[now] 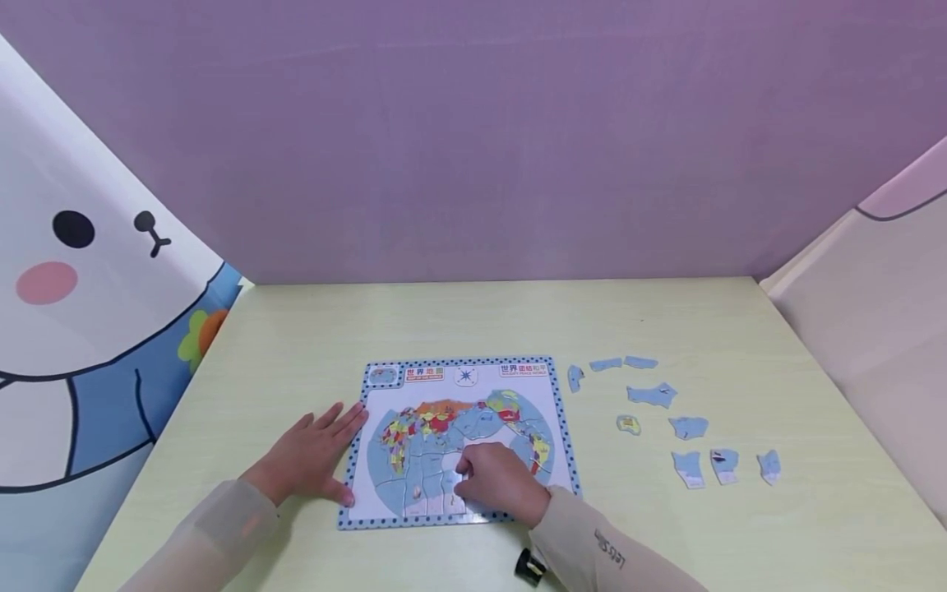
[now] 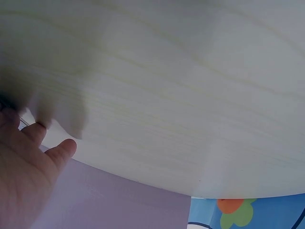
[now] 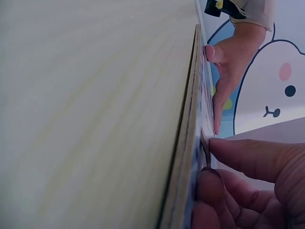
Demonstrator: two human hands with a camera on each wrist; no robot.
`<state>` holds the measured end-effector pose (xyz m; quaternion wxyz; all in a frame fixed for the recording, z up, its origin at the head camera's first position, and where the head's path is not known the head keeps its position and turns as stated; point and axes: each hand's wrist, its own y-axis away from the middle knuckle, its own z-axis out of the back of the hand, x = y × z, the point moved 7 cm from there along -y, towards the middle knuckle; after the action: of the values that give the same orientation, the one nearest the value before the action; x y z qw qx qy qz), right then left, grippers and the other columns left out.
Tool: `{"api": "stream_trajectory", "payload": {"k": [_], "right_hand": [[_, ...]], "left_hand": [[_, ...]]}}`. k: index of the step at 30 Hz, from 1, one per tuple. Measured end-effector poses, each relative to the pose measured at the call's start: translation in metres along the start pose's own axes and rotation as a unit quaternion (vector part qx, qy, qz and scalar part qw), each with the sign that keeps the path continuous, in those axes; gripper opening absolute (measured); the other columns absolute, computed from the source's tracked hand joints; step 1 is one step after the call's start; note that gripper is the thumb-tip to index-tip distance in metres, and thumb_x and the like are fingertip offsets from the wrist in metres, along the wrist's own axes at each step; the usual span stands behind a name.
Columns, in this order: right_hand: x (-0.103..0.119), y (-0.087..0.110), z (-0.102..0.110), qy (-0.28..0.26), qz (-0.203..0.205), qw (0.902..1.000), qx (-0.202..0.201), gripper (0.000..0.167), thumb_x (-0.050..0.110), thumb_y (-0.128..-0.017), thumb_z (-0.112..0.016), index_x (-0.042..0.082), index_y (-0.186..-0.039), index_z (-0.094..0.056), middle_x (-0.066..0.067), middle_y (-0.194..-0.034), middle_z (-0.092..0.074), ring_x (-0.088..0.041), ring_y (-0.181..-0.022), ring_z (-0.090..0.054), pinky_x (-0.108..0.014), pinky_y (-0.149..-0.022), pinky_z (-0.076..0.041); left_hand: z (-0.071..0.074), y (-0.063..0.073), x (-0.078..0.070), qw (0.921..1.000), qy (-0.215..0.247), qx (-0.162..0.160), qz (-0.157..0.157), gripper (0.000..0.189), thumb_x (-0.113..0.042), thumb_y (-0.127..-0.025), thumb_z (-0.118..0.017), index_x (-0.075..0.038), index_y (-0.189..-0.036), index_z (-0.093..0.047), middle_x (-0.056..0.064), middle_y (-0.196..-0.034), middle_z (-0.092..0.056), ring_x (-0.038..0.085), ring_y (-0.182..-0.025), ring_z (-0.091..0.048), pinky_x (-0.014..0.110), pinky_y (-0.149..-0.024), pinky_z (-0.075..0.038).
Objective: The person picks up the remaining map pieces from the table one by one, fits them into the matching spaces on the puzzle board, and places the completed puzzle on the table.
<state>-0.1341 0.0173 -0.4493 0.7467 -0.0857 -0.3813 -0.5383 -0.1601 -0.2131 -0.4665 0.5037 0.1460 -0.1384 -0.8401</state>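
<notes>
The right hand (image 1: 505,483) is pinching a thin piece (image 3: 207,153) over the puzzle board (image 1: 565,427), toward six o'clock; the left hand (image 1: 314,456), spread out, is resting at its nine o'clock edge. Aligning outlines before pressing is likely serving best.

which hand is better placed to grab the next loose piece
Probably the right hand, once free: it is nearer the loose pieces, which lie right of the puzzle board. The left hand rests at the board's left edge.
</notes>
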Motion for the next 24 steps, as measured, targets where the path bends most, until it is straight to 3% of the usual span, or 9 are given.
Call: {"api": "stream_trajectory", "payload": {"k": [24], "right_hand": [[0.0023,-0.0039,-0.0031,-0.03,0.001,0.9994,0.014,0.013,0.007,-0.076,-0.077,0.009,-0.083,-0.066,0.006,-0.073,-0.058,-0.009,-0.066,-0.051,-0.024,-0.064,-0.044]], "left_hand": [[0.0005,0.0002,-0.0002,1.0,0.005,0.002,0.002,0.121,-0.073,-0.061,-0.07,-0.005,-0.151,-0.027,0.013,-0.157,-0.024,0.043,-0.142,-0.017,0.069,-0.104,-0.021]]}}
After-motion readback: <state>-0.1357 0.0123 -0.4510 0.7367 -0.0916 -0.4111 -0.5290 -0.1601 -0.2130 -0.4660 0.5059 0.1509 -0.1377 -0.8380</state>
